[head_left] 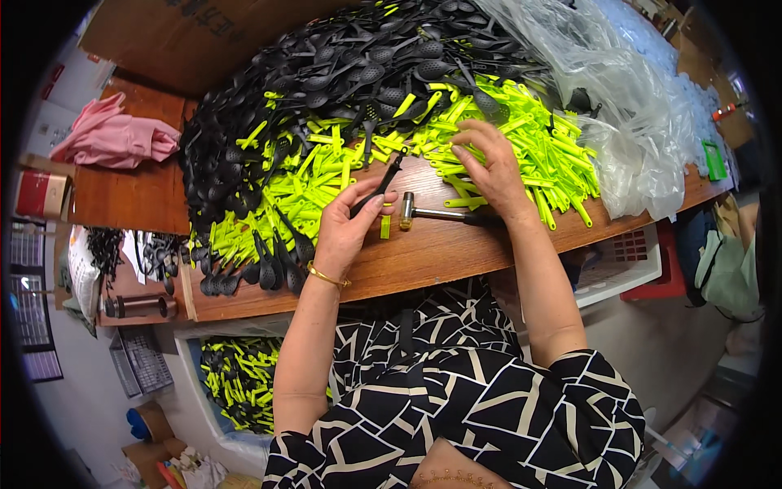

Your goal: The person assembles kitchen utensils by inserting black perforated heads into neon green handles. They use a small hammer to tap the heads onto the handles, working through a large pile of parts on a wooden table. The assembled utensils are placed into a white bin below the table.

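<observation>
My left hand (346, 218) is closed round a slim black utensil stem (384, 179), which slants up and away from the fingers; any wider end is hidden. Just beyond the fingertips lies a small yellow-green piece (386, 227) on the table. My right hand (492, 169) is over the near side of a heap of yellow-green handles (538, 155), its fingers bent and apart, with nothing visible in them. A small hammer (407, 212) lies between the hands, its dark handle running under my right wrist. Behind, black slotted spoon heads (326, 77) form a large pile.
Clear plastic sheeting (627, 122) covers the table's right side. A pink cloth (118, 134) lies at the left, above a metal flask (140, 306). Below the wooden edge stand a bin of black-and-green utensils (240, 379) and a white crate (623, 265).
</observation>
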Demonstrator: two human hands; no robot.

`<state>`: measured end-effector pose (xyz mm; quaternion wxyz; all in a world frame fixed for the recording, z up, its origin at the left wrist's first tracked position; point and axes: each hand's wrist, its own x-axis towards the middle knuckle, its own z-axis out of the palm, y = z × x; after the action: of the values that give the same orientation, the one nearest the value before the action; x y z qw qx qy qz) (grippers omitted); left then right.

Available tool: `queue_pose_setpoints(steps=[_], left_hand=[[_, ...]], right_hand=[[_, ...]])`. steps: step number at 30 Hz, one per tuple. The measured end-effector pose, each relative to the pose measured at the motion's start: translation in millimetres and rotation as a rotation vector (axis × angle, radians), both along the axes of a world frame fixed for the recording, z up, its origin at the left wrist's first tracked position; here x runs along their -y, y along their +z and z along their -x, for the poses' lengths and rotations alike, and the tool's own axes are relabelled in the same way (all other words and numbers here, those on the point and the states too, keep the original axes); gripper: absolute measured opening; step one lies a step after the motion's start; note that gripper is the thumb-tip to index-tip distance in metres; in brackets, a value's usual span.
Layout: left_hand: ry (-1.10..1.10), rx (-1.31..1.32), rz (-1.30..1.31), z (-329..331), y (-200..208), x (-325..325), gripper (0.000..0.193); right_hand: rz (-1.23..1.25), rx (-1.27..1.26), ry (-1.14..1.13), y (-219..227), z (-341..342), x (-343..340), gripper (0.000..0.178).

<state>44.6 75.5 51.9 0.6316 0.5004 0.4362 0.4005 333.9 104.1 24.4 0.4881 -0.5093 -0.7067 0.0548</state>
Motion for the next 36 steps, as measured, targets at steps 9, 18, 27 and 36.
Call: queue_pose_setpoints(steps=[9,18,27,36], left_hand=[[0.062,0.053,0.080,26.5,-10.3,41.3,0.036],[0.042,0.028,0.028,32.8,-13.5,54.0,0.036],[0.080,-0.051,-0.117,29.3,2.0,68.0,0.030],[0.059,-0.280,-0.264,33.5,13.5,80.6,0.028]], right_hand=[[0.092,-0.074,0.109,21.3,37.3,6.4,0.016],[0.289,-0.245,0.505,39.6,58.6,26.3,0.016],[0.231,0.172,0.562,80.0,64.2,35.1,0.019],[0.421,0.103,0.617,70.7,67.8,40.4,0.017]])
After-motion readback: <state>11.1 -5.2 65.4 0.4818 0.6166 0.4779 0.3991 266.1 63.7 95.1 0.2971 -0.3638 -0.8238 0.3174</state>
